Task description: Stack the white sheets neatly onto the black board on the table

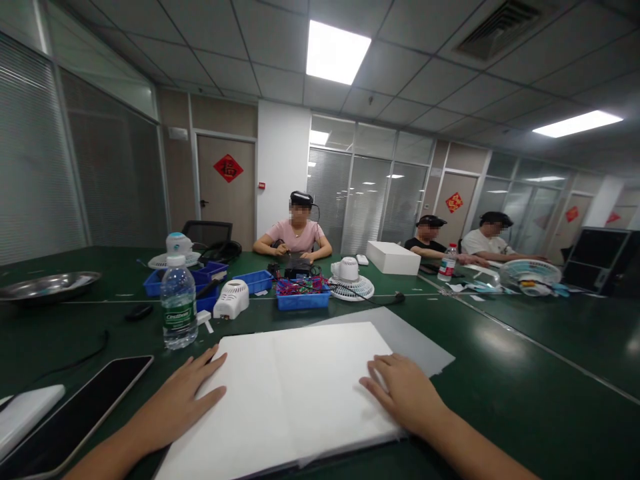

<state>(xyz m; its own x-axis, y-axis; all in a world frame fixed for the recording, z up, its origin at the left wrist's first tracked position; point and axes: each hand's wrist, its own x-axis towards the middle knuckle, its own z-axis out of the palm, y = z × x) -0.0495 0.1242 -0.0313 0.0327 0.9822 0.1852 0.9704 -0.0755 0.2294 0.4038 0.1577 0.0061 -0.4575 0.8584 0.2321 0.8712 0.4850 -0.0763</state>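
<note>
An open notebook (300, 400) with blank white pages lies on the green table in front of me. My left hand (187, 393) rests on the left page's edge, fingers spread and holding nothing. On the right page's edge my right hand (400, 387) lies flat, its fingers stretched out and also without anything in them. A grey translucent sheet (417, 337) sticks out from beneath the notebook at its upper right. Near my left hand stands a clear water bottle (179, 303) with a green label. Left of my forearm lies a black-screened phone (85, 413).
A blue tray (303, 301) of coloured wires sits past the notebook, beside a white fan part (350, 280). A white motor housing (233, 299) stands nearer the bottle. A metal dish (50, 288) is at far left. Across the table a person (297, 233) sits; two others are at right.
</note>
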